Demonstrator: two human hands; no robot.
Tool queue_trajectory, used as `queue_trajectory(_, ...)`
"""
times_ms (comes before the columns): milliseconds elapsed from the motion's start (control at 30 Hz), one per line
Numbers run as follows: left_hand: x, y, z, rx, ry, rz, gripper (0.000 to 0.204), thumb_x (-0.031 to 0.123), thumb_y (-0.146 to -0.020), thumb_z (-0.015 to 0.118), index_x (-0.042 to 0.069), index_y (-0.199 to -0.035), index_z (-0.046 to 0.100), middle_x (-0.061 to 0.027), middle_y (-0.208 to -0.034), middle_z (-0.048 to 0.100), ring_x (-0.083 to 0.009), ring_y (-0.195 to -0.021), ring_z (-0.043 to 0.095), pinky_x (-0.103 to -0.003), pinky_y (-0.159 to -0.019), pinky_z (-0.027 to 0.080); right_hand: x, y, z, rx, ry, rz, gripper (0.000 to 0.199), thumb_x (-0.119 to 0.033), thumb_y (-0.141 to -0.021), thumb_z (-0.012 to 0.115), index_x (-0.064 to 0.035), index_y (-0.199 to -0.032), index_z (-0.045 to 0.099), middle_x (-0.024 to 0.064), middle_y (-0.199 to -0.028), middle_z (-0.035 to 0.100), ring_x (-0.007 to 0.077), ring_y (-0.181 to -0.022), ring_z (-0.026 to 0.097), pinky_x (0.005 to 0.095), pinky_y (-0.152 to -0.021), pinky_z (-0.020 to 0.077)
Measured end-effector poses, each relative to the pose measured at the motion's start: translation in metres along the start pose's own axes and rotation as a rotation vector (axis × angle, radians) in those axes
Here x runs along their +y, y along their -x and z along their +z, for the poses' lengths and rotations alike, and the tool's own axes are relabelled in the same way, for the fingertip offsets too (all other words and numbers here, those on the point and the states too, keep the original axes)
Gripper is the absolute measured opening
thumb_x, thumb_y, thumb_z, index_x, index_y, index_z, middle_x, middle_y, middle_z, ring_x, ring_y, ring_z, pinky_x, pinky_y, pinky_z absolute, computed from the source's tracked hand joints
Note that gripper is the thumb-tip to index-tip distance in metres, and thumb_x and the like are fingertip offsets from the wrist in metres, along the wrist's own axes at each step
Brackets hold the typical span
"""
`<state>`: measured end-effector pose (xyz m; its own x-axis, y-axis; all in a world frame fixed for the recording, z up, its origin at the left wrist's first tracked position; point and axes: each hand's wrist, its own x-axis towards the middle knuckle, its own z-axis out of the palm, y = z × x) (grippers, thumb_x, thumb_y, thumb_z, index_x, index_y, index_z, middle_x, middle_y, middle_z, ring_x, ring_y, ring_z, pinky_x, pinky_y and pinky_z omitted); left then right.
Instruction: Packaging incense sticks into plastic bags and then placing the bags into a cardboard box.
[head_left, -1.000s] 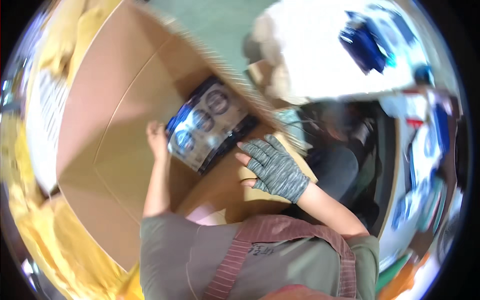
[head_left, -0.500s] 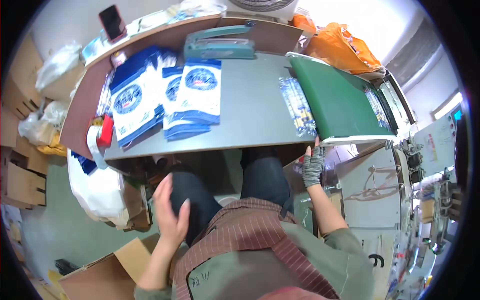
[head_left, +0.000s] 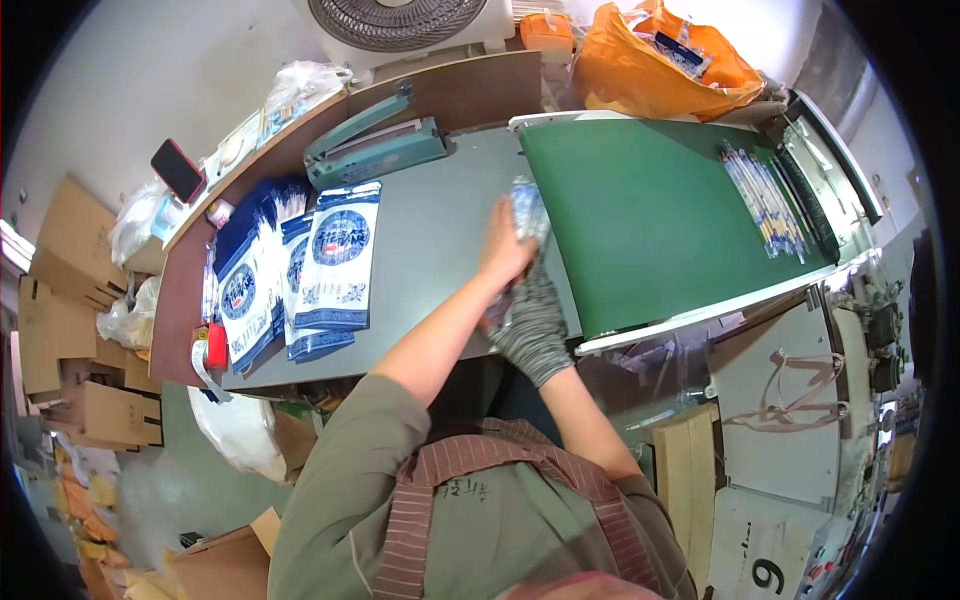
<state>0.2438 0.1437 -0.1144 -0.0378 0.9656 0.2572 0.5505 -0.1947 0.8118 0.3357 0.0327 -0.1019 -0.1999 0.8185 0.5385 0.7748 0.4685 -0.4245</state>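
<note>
A bundle of slim wrapped sticks [head_left: 530, 205] in clear, blue and white film stands tilted over the grey table, along the left edge of a green conveyor belt. My left hand [head_left: 507, 245], bare, is closed round the bundle's middle. Just below it, my right hand [head_left: 537, 325], in a grey striped fingerless glove, is closed at the bundle's lower end; its fingers are partly hidden. More slim wrapped sticks [head_left: 768, 205] lie side by side at the right end of the belt [head_left: 640, 215].
White and blue printed pouches [head_left: 338, 255] lie in stacks on the left of the table [head_left: 430, 270]. Behind them sits a teal bag sealer [head_left: 375, 150]. A red tape dispenser [head_left: 212, 347] is at the left corner. An orange bag [head_left: 665, 65] and a fan [head_left: 405, 22] stand behind.
Both hands have come up from below the table edge and met on the bundle. The bundle, which lay flat beside the belt, is now lifted and held. My view has shifted to the right.
</note>
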Motion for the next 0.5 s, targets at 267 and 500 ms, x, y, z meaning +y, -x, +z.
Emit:
queue_trajectory(267,-0.065,0.062,-0.15,0.195,0.035,-0.123,0.081,0.018,-0.083,0.067,0.001,-0.145,0.019,-0.0237,-0.143,0.034,-0.0343,-0.129,0.042,-0.04,-0.105,0.038,-0.021,-0.03,0.042,-0.101,-1.154,0.55,0.035,-0.016,-0.09,0.064,-0.0055,-0.121,0.052,0.0021,-0.105,0.058,0.0116,-0.091,0.055,0.027,-0.079,0.0488)
queue_trajectory(500,-0.031,0.063,-0.176,0.0,1.093,-0.587,0.06,0.024,-0.087,0.067,0.001,-0.131,0.032,-0.0146,-0.118,0.055,-0.0241,-0.107,0.057,-0.04,-0.09,0.048,-0.103,-0.084,0.086,-0.348,-1.002,0.714,0.057,-0.03,-0.085,0.069,0.0017,-0.127,0.047,0.0123,-0.104,0.063,0.0203,-0.09,0.059,0.0319,-0.079,0.0499)
